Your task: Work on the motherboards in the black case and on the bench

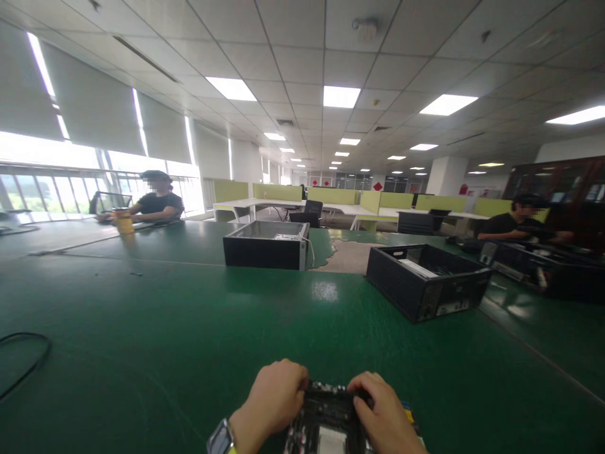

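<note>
A dark computer motherboard [326,413] lies at the bottom middle of the head view, its near part cut off by the frame. My left hand [278,394] is closed at the board's far left corner, and a watch sits on that wrist. At the far right corner, my right hand [380,407] has its fingers curled over the edge, with the thumb close to the board. A pale square patch shows between the hands on the board. Something yellow and blue [409,413] peeks out behind my right hand; its kind is hidden.
Beyond the hands on the green table [189,328] stand two open computer cases, one mid-table [262,253] and one to the right [425,296]. A black cable [28,362] curves at the left. People sit at the far left [158,202] and right [515,221], the latter by another case.
</note>
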### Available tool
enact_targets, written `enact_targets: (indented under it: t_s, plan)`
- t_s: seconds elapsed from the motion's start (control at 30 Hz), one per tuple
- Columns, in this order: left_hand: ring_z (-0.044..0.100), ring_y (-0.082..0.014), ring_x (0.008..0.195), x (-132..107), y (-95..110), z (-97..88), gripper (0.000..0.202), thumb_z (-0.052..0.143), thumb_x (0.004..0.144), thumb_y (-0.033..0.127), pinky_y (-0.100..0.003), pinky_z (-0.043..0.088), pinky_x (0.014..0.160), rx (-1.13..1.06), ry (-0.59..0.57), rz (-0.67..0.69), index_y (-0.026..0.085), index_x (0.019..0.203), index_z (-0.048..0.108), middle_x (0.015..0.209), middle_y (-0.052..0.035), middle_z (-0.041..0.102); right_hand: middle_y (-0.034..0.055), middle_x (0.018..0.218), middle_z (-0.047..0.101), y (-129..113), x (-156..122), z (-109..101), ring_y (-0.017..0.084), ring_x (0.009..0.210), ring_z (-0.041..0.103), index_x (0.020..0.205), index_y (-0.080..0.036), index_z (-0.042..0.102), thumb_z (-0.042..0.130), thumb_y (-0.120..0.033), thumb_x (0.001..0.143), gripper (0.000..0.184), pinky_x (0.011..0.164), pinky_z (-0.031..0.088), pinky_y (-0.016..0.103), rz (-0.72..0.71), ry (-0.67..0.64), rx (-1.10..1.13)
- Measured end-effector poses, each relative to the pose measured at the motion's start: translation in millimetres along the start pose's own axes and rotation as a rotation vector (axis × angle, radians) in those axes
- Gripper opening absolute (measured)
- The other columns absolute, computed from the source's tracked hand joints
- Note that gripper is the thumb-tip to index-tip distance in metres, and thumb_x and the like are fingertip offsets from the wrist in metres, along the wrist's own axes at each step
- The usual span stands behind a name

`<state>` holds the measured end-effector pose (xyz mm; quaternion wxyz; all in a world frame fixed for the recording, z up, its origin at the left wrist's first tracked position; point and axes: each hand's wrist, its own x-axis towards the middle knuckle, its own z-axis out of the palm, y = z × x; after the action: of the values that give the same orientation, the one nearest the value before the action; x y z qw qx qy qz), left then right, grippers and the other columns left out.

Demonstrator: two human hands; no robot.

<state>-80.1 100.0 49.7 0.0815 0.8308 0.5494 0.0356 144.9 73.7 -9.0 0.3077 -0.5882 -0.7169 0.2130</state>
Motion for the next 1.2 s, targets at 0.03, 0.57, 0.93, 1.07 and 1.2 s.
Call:
enact_targets:
  t_s: [0.03,0.57,0.93,1.07,1.2]
  plan:
    - [0.065,-0.0261,0.088,-0.5,0.5,-0.4,0.027,0.044,0.072,0.021,-0.036,0.047,0.073,-0.002,0.001,-0.006,0.028,0.083,0.067,0.089,-0.0039,0.071,0.0023,0.087,0.064,-0.1,0.3,-0.4,0.019,0.09,0.055,0.082,-0.021,0.063,0.044,-0.015,0.07,0.023,0.081,0.038,0.028,0.004,-0.011,0.006]
    - [0.058,-0.019,0.09,0.9,3.9,-3.1,0.021,0.045,0.07,0.016,-0.029,0.042,0.073,-0.119,0.064,0.031,0.024,0.08,0.061,0.093,-0.0024,0.063,0.002,0.082,0.06,-4.5,-1.9,-2.0,0.017,0.084,0.055,0.078,-0.02,0.059,0.041,-0.012,0.072,0.021,0.076,0.039,0.026,-0.011,0.085,0.124]
    - [0.059,-0.0202,0.09,6.2,-3.1,4.4,0.02,0.047,0.07,0.02,-0.03,0.041,0.076,-0.119,0.042,0.01,0.027,0.08,0.063,0.092,-0.0002,0.067,0.0019,0.083,0.059,-1.2,-2.7,-0.1,0.016,0.084,0.055,0.077,-0.02,0.061,0.043,-0.011,0.071,0.02,0.076,0.038,0.025,-0.007,0.082,0.116]
    - [0.059,-0.0196,0.086,6.7,-2.1,6.6,0.019,0.045,0.07,0.019,-0.03,0.04,0.072,-0.111,0.061,-0.006,0.027,0.079,0.061,0.089,0.0,0.067,0.0019,0.082,0.059,-3.8,-1.5,-1.3,0.016,0.084,0.055,0.077,-0.02,0.061,0.043,-0.012,0.071,0.021,0.076,0.038,0.025,-0.001,0.081,0.117]
    - [0.059,-0.0191,0.086,6.2,-2.2,6.1,0.02,0.046,0.069,0.019,-0.029,0.04,0.071,-0.121,0.053,-0.011,0.027,0.081,0.06,0.089,0.0004,0.067,0.0017,0.082,0.059,-6.3,-2.1,-1.8,0.016,0.084,0.055,0.078,-0.02,0.062,0.043,-0.011,0.07,0.022,0.076,0.039,0.024,-0.003,0.084,0.133]
